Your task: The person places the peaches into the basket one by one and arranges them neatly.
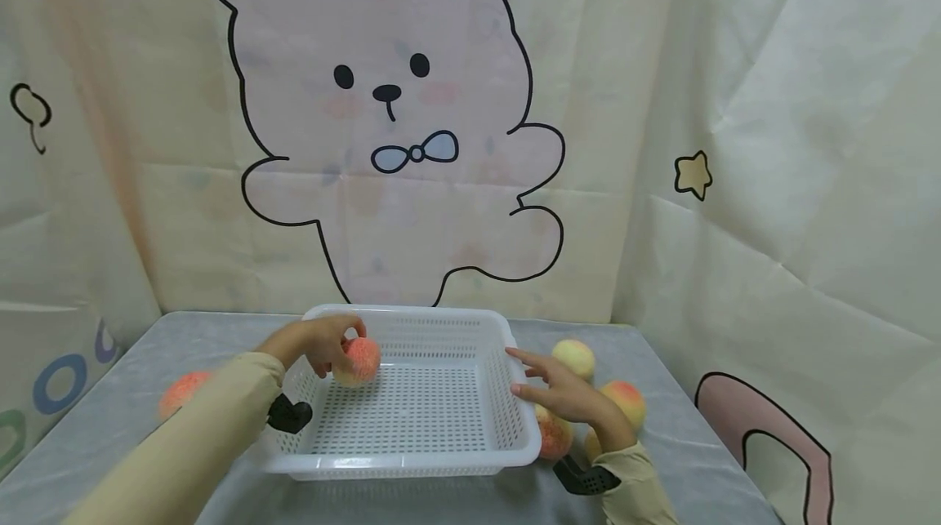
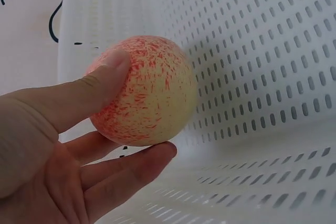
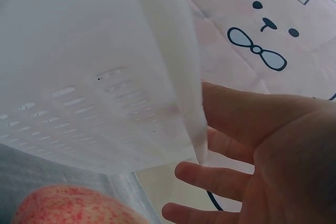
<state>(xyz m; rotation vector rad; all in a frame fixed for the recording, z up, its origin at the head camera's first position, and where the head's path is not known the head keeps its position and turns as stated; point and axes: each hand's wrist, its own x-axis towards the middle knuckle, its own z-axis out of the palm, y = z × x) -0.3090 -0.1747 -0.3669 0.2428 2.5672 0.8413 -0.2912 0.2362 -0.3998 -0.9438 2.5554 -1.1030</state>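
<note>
My left hand (image 1: pixel 327 343) reaches into a white perforated plastic basket (image 1: pixel 400 464) near its left side. Between thumb and fingertips it holds a red-and-yellow peach (image 2: pixel 152 90), over the left part of the basket floor. The thumb lies on the peach's red side, with fingers beneath it in the left wrist view. At the opposite side, my right hand (image 1: pixel 562 388) touches the basket's right rim with extended fingers. Its thumb and one finger run partly behind the rim (image 3: pixel 181 66) in the right wrist view; two other fingers extend below them.
Several peaches lie right of the basket, among them a pale one (image 1: pixel 574 358) and a redder one (image 1: pixel 553 433) partly hidden by the hand. Another peach (image 1: pixel 184 393) sits at the left behind the sleeve. A cartoon-printed curtain (image 1: pixel 456 215) stands behind the grey-covered table (image 1: pixel 294 504).
</note>
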